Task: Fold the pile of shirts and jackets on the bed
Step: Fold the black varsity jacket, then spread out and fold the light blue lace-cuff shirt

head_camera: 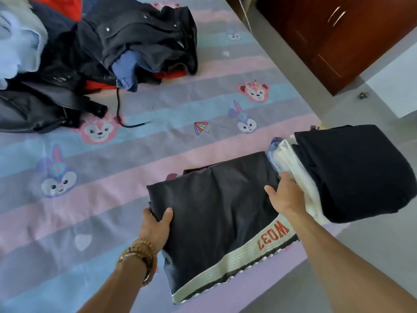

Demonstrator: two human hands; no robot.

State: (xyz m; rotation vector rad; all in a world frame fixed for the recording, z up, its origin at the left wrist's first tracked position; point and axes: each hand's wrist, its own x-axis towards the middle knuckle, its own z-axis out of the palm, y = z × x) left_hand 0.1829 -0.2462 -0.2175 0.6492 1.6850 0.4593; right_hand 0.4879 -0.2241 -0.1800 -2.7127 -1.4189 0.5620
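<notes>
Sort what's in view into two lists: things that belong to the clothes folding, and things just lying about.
Part of the job:
- folded dark garment, gripped by left hand
- right hand
- stack of folded clothes
- unfolded pile of jackets and shirts

Just there:
- striped cartoon bedsheet
- wooden cabinet
- bead bracelets

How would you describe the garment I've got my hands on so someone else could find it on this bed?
Start at the near edge of the striped bedsheet, just left of the stack of folded clothes. The folded dark garment lies flat there, gripped by the left hand. Only it has a white ribbed hem with red letters.
</notes>
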